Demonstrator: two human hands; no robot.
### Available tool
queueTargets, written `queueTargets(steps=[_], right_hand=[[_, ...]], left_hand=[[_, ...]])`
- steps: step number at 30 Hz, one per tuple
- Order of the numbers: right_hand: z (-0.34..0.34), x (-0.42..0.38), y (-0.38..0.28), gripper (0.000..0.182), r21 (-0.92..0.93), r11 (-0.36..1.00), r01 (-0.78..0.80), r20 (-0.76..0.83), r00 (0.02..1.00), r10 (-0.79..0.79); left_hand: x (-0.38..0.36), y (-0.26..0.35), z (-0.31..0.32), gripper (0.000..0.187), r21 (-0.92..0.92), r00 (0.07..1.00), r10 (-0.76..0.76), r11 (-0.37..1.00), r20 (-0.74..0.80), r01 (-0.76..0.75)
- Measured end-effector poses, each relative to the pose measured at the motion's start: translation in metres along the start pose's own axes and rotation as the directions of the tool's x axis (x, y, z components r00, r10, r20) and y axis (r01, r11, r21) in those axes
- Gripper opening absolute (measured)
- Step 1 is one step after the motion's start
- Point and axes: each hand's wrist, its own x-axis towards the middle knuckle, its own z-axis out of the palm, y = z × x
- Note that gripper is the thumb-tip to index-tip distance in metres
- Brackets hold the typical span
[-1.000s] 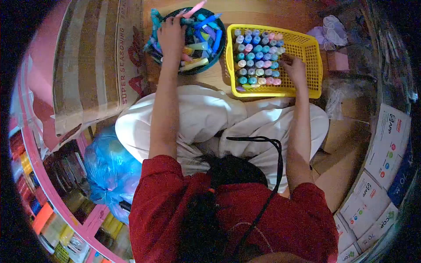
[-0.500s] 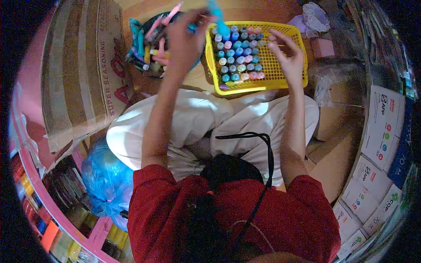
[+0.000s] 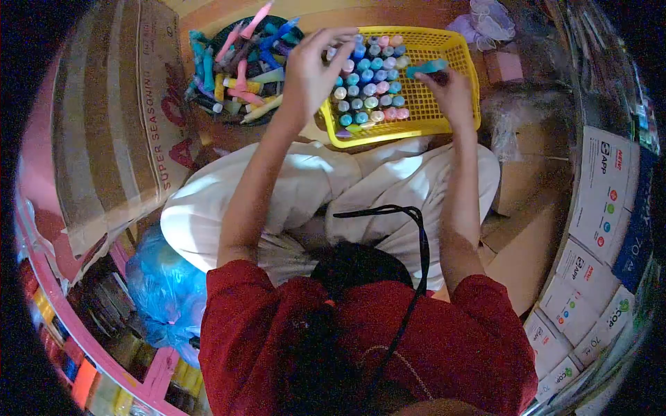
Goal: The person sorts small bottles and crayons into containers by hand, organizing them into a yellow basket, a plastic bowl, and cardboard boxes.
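A teal pen-like tube (image 3: 426,67) lies almost level in the pinch of my right hand (image 3: 451,96), above the right part of the yellow basket (image 3: 409,134). My left hand (image 3: 316,73) is over the basket's upper left corner, thumb apart from the fingers and fingertips close to the standing tubes. Rows of tubes (image 3: 371,90) in blue, teal, pink and grey stand upright in the basket's left and middle, round ends up. Left of the basket, a dark round container (image 3: 239,24) holds a loose heap of similar coloured tubes (image 3: 243,73).
A big cardboard box (image 3: 114,111) stands on the left, with a blue plastic bag (image 3: 163,284) below it. White paper-ream packs (image 3: 600,201) line the right side. Near the basket's upper right are a purple-white mesh bundle (image 3: 489,24) and a pink box (image 3: 510,67).
The teal tube has passed from my left hand to my right, which was empty with fingers apart. My left hand has moved right, from the heap side to the basket's corner.
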Motion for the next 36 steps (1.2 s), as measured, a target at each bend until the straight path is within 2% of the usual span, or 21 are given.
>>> queueTargets(steps=[2,3,6,16,24,30,36], right_hand=[[0.011,0.005,0.013,0.026,-0.113,0.990,-0.080,0.087,0.992,0.090],[0.022,0.009,0.028,0.026,-0.159,0.987,-0.017,0.063,0.998,0.028],[0.042,0.012,0.040,0.022,-0.295,0.956,-0.014,0.048,0.998,0.029],[0.051,0.012,0.042,0.029,-0.157,0.988,-0.015,0.060,0.998,0.024],[0.048,0.011,0.040,0.032,-0.206,0.978,-0.017,0.077,0.996,0.034],[0.053,0.017,0.059,0.035,-0.115,0.993,-0.039,0.148,0.987,0.056],[0.048,0.013,0.044,0.037,-0.159,0.987,-0.011,0.129,0.991,0.032]], left_hand=[[0.001,-0.008,-0.003,0.018,0.103,0.998,0.019,0.994,0.052,-0.024],[0.001,-0.011,-0.005,0.017,0.138,0.996,0.017,0.990,0.084,-0.029],[0.000,-0.012,-0.003,0.014,0.162,0.994,0.017,0.986,0.105,-0.034],[0.002,-0.014,-0.007,0.014,0.144,0.994,0.038,0.988,0.103,-0.053],[0.002,-0.019,-0.010,0.014,0.175,0.993,0.024,0.984,0.112,-0.043],[0.001,-0.035,-0.008,0.012,0.177,0.988,0.076,0.979,0.135,-0.100],[0.002,-0.039,-0.010,0.012,0.158,0.993,0.103,0.981,0.064,-0.112]])
